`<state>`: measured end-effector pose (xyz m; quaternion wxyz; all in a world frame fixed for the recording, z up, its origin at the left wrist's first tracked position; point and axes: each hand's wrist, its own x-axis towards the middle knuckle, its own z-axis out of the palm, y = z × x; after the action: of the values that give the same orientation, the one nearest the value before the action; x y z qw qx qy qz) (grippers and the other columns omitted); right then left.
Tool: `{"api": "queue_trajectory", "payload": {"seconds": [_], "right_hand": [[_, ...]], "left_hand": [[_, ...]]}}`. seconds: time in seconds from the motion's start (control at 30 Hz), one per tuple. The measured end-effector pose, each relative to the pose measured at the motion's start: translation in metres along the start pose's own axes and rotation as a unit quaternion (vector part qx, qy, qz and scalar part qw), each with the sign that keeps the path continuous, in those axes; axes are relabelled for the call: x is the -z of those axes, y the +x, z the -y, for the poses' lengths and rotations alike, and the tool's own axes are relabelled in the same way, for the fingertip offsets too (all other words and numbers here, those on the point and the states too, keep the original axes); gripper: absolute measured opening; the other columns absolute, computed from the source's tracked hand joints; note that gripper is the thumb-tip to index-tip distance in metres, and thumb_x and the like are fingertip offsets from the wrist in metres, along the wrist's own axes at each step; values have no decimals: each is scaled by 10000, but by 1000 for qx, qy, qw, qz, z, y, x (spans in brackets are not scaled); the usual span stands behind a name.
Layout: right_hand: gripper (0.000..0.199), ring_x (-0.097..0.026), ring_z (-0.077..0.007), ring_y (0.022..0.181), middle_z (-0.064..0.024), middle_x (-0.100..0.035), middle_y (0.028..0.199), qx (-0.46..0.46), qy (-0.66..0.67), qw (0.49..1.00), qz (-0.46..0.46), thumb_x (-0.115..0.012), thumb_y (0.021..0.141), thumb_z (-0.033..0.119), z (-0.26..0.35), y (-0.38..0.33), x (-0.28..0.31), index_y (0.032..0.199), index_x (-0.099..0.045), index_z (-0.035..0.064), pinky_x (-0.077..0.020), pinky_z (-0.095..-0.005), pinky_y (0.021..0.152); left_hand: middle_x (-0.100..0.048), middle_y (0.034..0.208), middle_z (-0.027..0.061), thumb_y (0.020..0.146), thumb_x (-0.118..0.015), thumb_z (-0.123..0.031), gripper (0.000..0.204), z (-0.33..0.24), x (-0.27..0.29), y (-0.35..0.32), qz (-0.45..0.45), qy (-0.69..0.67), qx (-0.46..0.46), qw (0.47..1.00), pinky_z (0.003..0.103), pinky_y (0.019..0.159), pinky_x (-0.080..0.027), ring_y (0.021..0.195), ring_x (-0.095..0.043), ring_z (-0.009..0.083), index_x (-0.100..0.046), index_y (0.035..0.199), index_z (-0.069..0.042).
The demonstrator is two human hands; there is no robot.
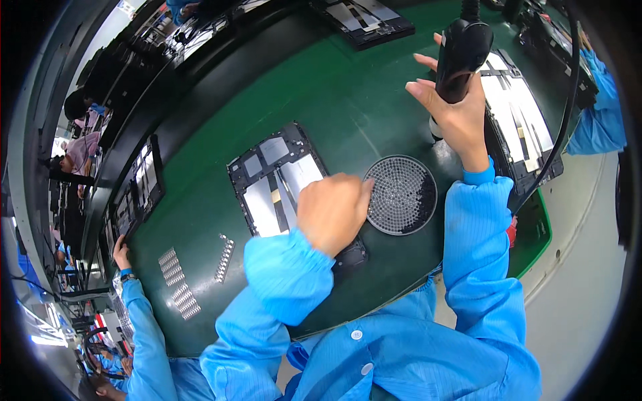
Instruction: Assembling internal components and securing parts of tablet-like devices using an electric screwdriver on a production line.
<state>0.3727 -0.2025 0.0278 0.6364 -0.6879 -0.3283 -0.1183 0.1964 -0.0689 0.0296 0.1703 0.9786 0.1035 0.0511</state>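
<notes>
My left hand (334,212) is closed over the right side of an opened tablet-like device (273,157). Its fingertips meet the left rim of a round, dimpled grey tray (394,204); whatever they pinch is hidden. Dark small pieces gather along the tray's right side. Up and to the right, my right hand (458,120) is around a black powered hand tool, apparently an electric screwdriver (461,57), with several fingertips showing to its left. The tool hangs from a coiled cord, and its lower tip is hard to make out beside the palm.
Another opened device (515,110) lies right of my right hand, and one more (364,20) at the far edge. Strips of small metal parts (179,284) and a single strip (225,259) lie left. A co-worker's hand (121,254) touches a device (140,184). A black cable (568,110) hangs right.
</notes>
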Motion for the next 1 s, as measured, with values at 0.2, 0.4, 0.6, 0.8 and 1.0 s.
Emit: {"api": "queue_trajectory", "payload": {"seconds": [0.2,0.4,0.6,0.8,1.0], "right_hand": [[696,-587,-248,1065,-187,-478,1307,5,35,999,34,-721,769,47,2,-2,2,1339,-325,-2,-535,-327,796],[300,-585,-120,527,-66,-635,681,-63,236,969,37,-755,737,43,52,-18,-9,954,-562,-33,-488,-237,516],[274,-560,-110,471,-45,-590,599,-53,267,962,37,-752,735,25,61,-36,-45,913,-550,-29,-432,-220,432],[246,-550,-93,465,-37,-587,593,-63,238,968,49,-734,746,7,58,-39,-56,908,-551,-22,-418,-213,427],[247,-544,-89,459,-32,-583,580,-67,210,974,49,-732,742,7,57,-38,-60,908,-552,-24,-411,-210,429]], "left_hand": [[-671,950,148,797,-638,-4,185,71,10,-80,-315,-140,89,934,338,809,-495,893,-640,255,-664,979,3],[-287,1432,250,890,-485,42,612,115,-3,-101,-339,-412,132,835,363,1093,-221,1347,-268,272,-213,1434,-24],[-161,1494,216,829,-367,169,701,95,-11,-95,-301,-496,120,806,283,1039,-271,1364,-225,222,-137,1456,-45],[-160,1510,160,785,-313,204,711,73,-17,-106,-336,-448,100,823,251,1024,-290,1389,-176,268,-133,1444,6],[-210,1486,192,805,-357,178,644,81,-23,-107,-330,-411,69,847,310,1069,-262,1370,-239,269,-226,1417,28]]}}
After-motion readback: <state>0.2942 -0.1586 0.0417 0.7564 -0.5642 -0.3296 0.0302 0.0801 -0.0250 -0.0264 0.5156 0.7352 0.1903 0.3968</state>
